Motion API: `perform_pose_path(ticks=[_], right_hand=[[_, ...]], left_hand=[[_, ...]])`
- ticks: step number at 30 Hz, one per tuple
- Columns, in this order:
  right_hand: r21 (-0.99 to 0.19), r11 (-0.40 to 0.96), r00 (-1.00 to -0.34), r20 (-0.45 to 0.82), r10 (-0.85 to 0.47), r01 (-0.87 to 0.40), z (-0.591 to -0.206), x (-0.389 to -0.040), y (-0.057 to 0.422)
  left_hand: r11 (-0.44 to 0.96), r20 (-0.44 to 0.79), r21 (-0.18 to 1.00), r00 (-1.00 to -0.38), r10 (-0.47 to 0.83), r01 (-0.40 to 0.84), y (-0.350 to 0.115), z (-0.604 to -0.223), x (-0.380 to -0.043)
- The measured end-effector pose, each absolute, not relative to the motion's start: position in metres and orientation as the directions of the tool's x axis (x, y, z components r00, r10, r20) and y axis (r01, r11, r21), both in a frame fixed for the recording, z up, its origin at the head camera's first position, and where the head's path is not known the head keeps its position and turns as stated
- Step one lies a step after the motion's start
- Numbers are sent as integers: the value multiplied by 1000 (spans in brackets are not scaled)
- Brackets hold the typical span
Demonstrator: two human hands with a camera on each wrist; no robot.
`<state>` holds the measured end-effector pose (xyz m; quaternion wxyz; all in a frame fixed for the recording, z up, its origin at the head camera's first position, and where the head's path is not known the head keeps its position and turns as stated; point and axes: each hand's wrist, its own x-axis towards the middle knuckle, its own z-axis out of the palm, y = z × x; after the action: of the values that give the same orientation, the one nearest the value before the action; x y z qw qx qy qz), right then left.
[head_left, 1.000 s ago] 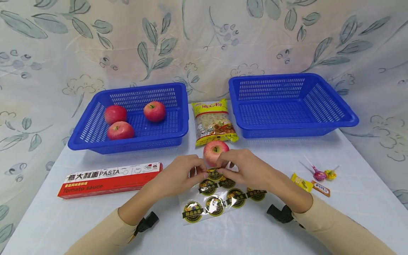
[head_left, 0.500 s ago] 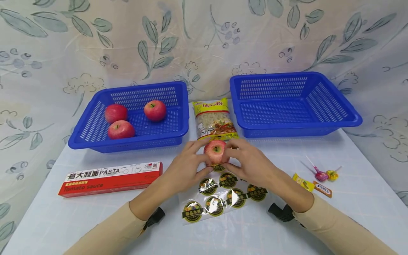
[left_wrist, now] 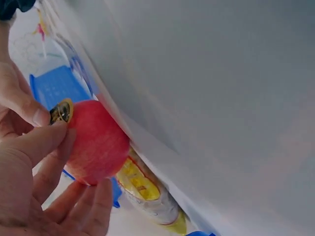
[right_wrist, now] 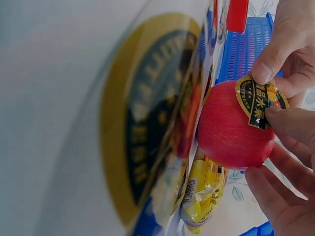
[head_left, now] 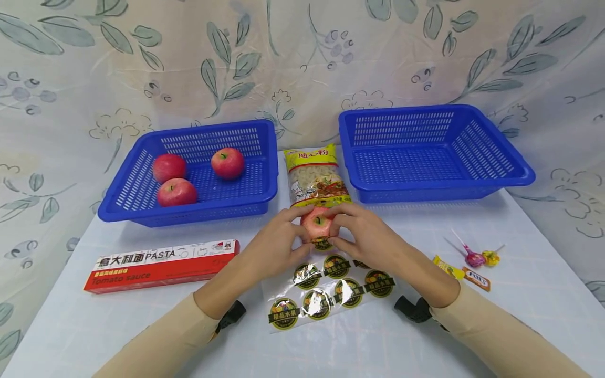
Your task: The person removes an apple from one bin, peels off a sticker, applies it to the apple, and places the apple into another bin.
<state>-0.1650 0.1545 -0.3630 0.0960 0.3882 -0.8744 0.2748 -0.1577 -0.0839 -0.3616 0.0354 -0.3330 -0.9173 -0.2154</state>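
A red apple (head_left: 317,223) sits stem up at the table's middle, beyond a clear sheet (head_left: 309,290) of round black-and-gold stickers. On the apple's near side, a sticker (right_wrist: 257,100) overlaps the skin, with part of it sticking out past the edge. My left hand (head_left: 281,242) pinches one edge of this sticker between thumb and index finger, other fingers against the apple. Opposite it, my right hand (head_left: 366,236) pinches the other edge, its further fingers also touching the fruit. In the left wrist view the sticker (left_wrist: 62,111) is mostly behind thumb tips.
A blue basket (head_left: 198,212) with 3 apples stands back left, another blue basket (head_left: 444,193) back right. A yellow pasta bag (head_left: 315,176) lies behind the apple, a red pasta box (head_left: 163,266) at left. Lollipops (head_left: 475,258) and small wrapped sweets (head_left: 476,279) lie at right.
Both hands have moved from the sheet's far edge up to the apple, bringing a sticker against its near side. Their fingers have spread around the fruit. In the last half second they barely moved.
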Motion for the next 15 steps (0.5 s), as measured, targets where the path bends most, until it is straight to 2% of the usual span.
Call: perform_pose_path(ticks=[7, 15], right_hand=[[-443, 548, -701, 362, -615, -710, -364, -169, 155], [-486, 524, -706, 362, -609, -700, -365, -177, 155]], left_hand=[[681, 210, 366, -769, 603, 634, -84, -362, -164], [617, 276, 409, -736, 619, 672, -87, -363, -173]])
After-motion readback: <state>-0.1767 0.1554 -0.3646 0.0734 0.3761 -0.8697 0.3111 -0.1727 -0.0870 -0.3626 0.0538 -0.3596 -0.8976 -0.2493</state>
